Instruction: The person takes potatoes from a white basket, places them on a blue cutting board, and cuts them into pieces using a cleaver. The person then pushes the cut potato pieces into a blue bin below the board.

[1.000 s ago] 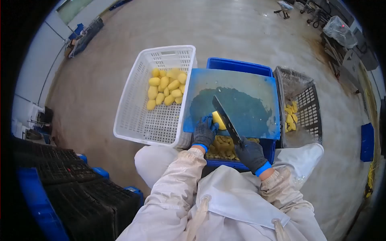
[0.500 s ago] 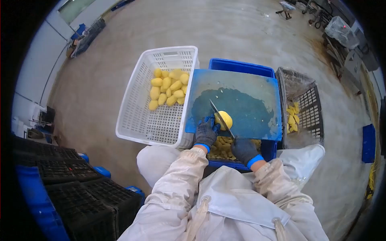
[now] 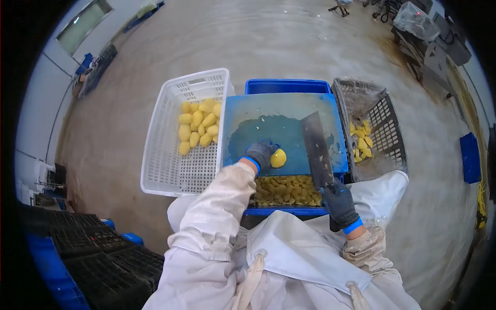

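Note:
A blue cutting board (image 3: pixel 253 108) lies across a blue bin in front of me. On its near part is a peeled yellow potato (image 3: pixel 278 158), with its pale face turned up. My left hand (image 3: pixel 261 154), in a dark glove, is closed against the potato's left side; its fingertips are partly hidden. My right hand (image 3: pixel 339 200), also gloved, grips a broad-bladed cleaver (image 3: pixel 318 150) by the handle. The blade is raised to the right of the potato, apart from it. Below the board's near edge, many cut potato pieces (image 3: pixel 289 191) fill the bin.
A white perforated crate (image 3: pixel 150 155) with several whole peeled potatoes (image 3: pixel 199 124) stands at left. To the right, a dark crate (image 3: pixel 390 124) lined with clear plastic holds yellow pieces (image 3: pixel 361 140). Black crates (image 3: pixel 103 258) are stacked at lower left.
The cleaver has come out of the potato and swung up to the right with my right hand. My left hand stays at the potato. The view has shifted, exposing more of the cut pieces.

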The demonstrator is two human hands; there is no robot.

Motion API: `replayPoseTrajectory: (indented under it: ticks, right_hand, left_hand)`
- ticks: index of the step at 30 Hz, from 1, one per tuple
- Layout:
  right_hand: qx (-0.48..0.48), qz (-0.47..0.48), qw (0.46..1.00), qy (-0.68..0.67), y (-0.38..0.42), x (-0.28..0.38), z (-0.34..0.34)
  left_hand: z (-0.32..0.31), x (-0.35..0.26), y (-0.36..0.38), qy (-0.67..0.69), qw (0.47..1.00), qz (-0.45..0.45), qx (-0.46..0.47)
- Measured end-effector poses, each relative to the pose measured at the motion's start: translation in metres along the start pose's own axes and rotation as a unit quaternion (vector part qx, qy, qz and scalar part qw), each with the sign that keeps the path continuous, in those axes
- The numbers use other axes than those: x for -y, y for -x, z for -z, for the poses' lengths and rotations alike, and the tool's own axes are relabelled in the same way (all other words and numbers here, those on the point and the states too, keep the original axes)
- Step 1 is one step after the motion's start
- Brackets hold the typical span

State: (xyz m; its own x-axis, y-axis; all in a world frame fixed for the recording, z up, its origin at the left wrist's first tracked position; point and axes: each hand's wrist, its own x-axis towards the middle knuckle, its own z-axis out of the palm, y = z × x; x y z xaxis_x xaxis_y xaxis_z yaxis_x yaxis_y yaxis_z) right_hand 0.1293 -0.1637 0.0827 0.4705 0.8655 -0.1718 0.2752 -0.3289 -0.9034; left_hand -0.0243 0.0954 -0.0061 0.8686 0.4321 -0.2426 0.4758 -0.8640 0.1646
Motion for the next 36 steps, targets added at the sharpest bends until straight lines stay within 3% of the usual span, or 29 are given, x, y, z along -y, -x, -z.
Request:
replayPoseTrajectory:
  ticks: [1,2,3,4,6,7,11,13,19,26,32,34,36]
  right_hand:
    - [0.001,0.019,0.999,0.035,0.000,0.000,-0.001]
    - [0.000,0.018,0.999,0.033,0.000,0.000,-0.004]
    - [0.005,0.034,0.993,0.115,0.000,0.000,-0.008]
    - [0.009,0.051,0.979,0.197,-0.003,0.001,-0.013]
    - [0.025,0.034,0.971,0.236,-0.008,0.000,-0.023]
    - [0.045,0.018,0.959,0.278,-0.008,-0.001,-0.026]
    - [0.052,0.021,0.952,0.302,-0.004,0.001,-0.029]
    - [0.053,0.032,0.947,0.314,-0.002,-0.001,-0.029]
    - [0.072,0.042,0.940,0.330,0.002,0.010,-0.025]
    - [0.096,0.013,0.913,0.396,-0.002,0.004,-0.041]
    - [0.090,0.054,0.923,0.371,-0.034,-0.023,-0.057]
    - [0.094,0.020,0.933,0.347,-0.035,-0.006,-0.054]
    - [0.081,0.048,0.935,0.343,-0.022,0.012,-0.046]
  left_hand:
    - [0.002,-0.012,0.004,-0.003,1.000,-0.002,0.002]
    - [0.003,-0.028,0.009,0.053,0.995,0.087,-0.009]
    - [0.002,-0.043,0.013,0.108,0.978,0.176,-0.019]
    - [-0.004,-0.052,0.012,0.105,0.979,0.175,-0.019]
    - [-0.009,-0.067,0.011,0.205,0.941,0.265,-0.057]
    - [-0.009,-0.073,0.013,0.183,0.941,0.275,-0.069]
    - [-0.007,-0.061,0.030,0.171,0.960,0.209,-0.074]
    - [-0.019,-0.053,0.039,0.210,0.948,0.162,-0.177]
    - [-0.029,-0.050,0.045,0.291,0.920,0.196,-0.174]
    - [-0.033,-0.049,0.044,0.278,0.924,0.201,-0.169]
    - [-0.025,-0.058,0.047,0.271,0.920,0.217,-0.182]
    - [-0.033,-0.054,0.046,0.274,0.916,0.175,-0.236]
    - [-0.037,-0.047,0.044,0.284,0.908,0.168,-0.259]
